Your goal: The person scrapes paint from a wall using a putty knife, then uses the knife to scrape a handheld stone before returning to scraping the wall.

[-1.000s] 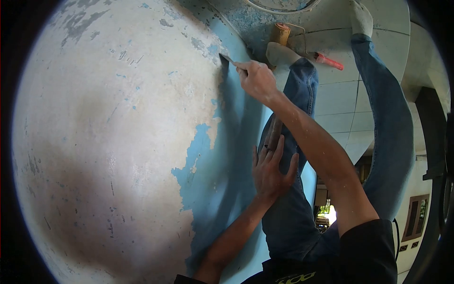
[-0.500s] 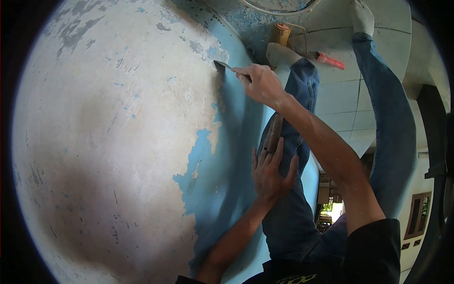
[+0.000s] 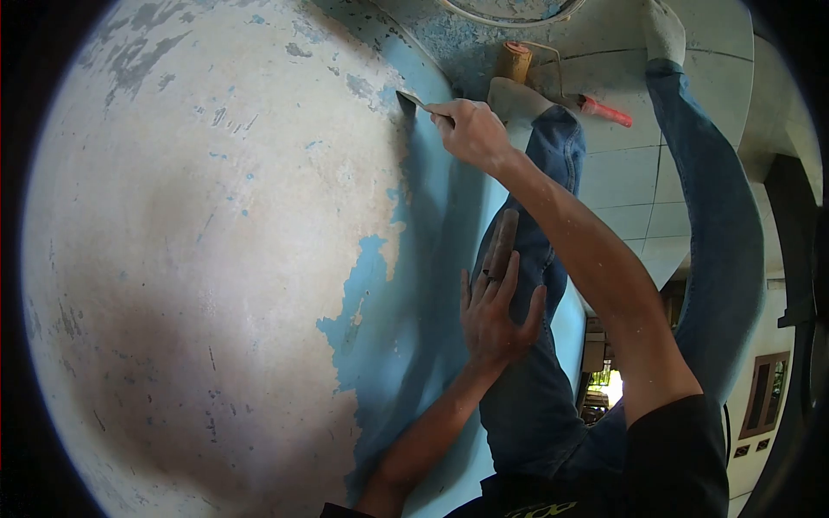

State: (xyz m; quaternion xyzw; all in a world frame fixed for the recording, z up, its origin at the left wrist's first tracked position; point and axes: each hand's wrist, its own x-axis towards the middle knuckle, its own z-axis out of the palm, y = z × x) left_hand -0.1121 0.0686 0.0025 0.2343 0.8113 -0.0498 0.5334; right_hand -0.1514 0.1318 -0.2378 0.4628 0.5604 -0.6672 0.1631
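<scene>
My right hand point(image 3: 476, 136) is closed around the handle of a paint scraper point(image 3: 415, 103). The scraper's dark blade rests at the wall point(image 3: 216, 285), where whitish patches meet blue paint point(image 3: 371, 268). Lower down, my left hand point(image 3: 499, 318) lies with fingers stretched out over my jeans leg point(image 3: 527, 388), its back facing up. A brownish-grey tube-like cover point(image 3: 501, 246) sits at the middle fingers of that hand.
A paint roller point(image 3: 515, 62) with a red handle point(image 3: 606, 111) lies on the tiled floor point(image 3: 617, 177) beside my foot. At the top edge shows part of a round rim point(image 3: 518, 22). Paint flakes speckle the floor by the wall.
My right hand and the scraper have moved slightly up along the wall, toward the top of the view. The left hand stays in place.
</scene>
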